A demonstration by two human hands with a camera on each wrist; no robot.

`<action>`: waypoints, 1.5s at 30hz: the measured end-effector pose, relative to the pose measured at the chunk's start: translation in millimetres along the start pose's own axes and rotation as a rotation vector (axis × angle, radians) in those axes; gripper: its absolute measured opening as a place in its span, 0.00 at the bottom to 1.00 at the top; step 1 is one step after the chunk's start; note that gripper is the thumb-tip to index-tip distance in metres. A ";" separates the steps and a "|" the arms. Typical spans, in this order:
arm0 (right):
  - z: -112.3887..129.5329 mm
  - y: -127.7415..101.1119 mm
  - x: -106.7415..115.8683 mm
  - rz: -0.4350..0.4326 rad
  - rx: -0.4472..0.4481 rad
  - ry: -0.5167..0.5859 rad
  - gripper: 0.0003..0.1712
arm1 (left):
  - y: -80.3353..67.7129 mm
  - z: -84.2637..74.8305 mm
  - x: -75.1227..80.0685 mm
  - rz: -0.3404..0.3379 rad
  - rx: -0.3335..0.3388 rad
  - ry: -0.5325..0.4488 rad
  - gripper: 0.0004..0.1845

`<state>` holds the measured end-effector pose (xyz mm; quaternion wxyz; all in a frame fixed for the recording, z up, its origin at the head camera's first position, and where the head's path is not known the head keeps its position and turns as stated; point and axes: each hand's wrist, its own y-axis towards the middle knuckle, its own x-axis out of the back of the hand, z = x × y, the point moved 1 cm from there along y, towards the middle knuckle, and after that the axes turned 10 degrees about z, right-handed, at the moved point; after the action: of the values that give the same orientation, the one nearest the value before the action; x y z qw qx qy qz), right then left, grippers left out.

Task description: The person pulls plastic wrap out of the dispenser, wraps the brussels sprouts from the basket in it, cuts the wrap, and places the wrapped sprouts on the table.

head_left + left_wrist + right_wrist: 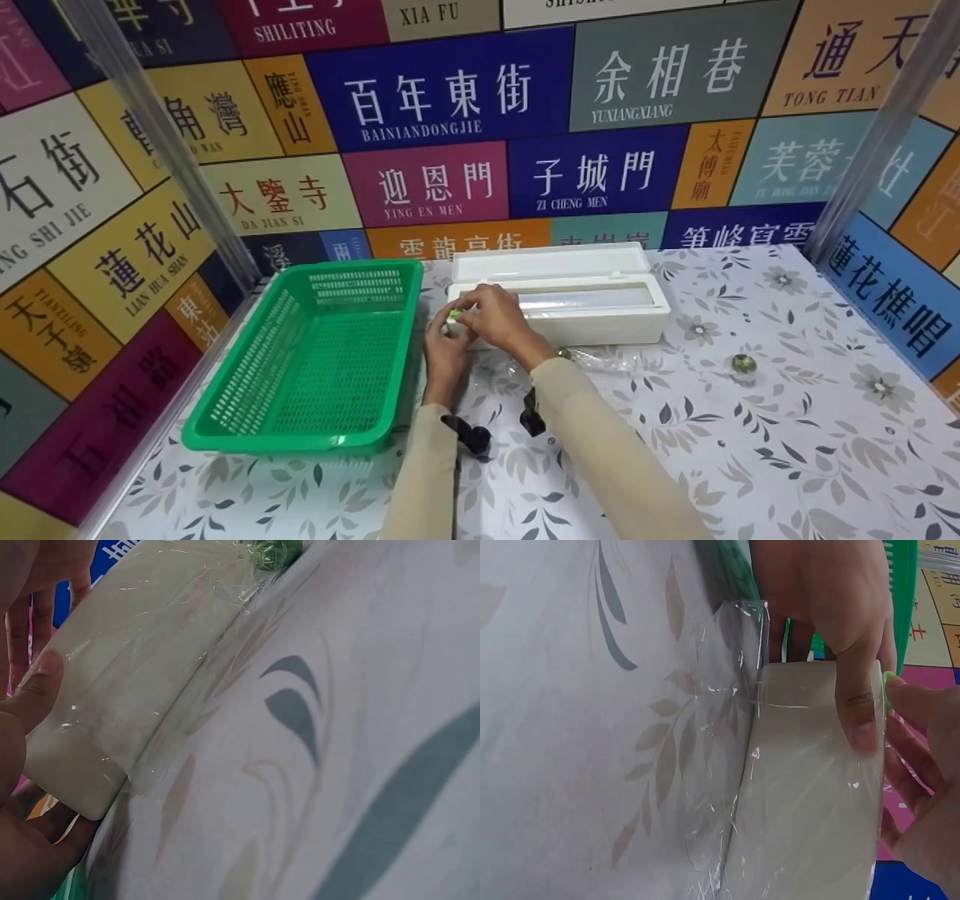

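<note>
A long white cling film box (600, 328) stands lid-up, with a roll of clear film (585, 298) inside. Its left end is in my left hand (444, 360), the thumb pressing the front face in the right wrist view and the fingers round the end. My right hand (496, 319) reaches over the box's left corner. Between its thumb and fingertips it pinches a small bright green piece (454, 315) at the edge, mostly covered by the fingers. A loose sheet of clear film (727, 690) hangs down the front face onto the tablecloth.
Left of the box is a green plastic basket (300, 442) with slotted walls. A small green item wrapped in clear film (742, 364) lies to the right on the floral tablecloth (810, 450). Behind the table rises a wall of coloured name panels (435, 90), with clear uprights at both sides.
</note>
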<state>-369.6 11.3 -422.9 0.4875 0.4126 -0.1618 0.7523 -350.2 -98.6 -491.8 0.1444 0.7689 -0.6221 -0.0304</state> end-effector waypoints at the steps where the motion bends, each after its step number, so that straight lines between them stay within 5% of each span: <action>1: -0.2 -0.2 -0.4 -0.001 -0.008 0.005 0.09 | 0.2 0.5 -0.9 -0.001 -0.005 0.003 0.28; 12: 6.1 0.4 4.3 0.015 -0.105 -0.153 0.08 | 3.7 2.9 -2.8 -0.023 -0.015 0.002 0.28; 19: 12.8 3.5 8.0 0.045 -0.102 -0.372 0.10 | 3.3 2.9 -2.3 -0.030 0.015 0.002 0.29; 28: 10.1 0.1 16.7 0.040 -0.095 -0.449 0.11 | 3.0 1.8 -1.0 -0.009 0.052 0.016 0.30; 36: -14.2 -16.6 46.7 0.043 -0.090 -0.512 0.10 | 2.2 0.5 0.9 -0.025 -0.035 -0.010 0.31; 45: -58.4 -53.9 86.2 0.014 -0.070 -0.572 0.12 | 0.1 0.4 0.7 0.012 0.028 -0.034 0.31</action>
<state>-365.8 126.2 -399.8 0.4308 0.5899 -0.3214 0.6027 -350.2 -99.4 -492.0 0.1235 0.7664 -0.6295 -0.0339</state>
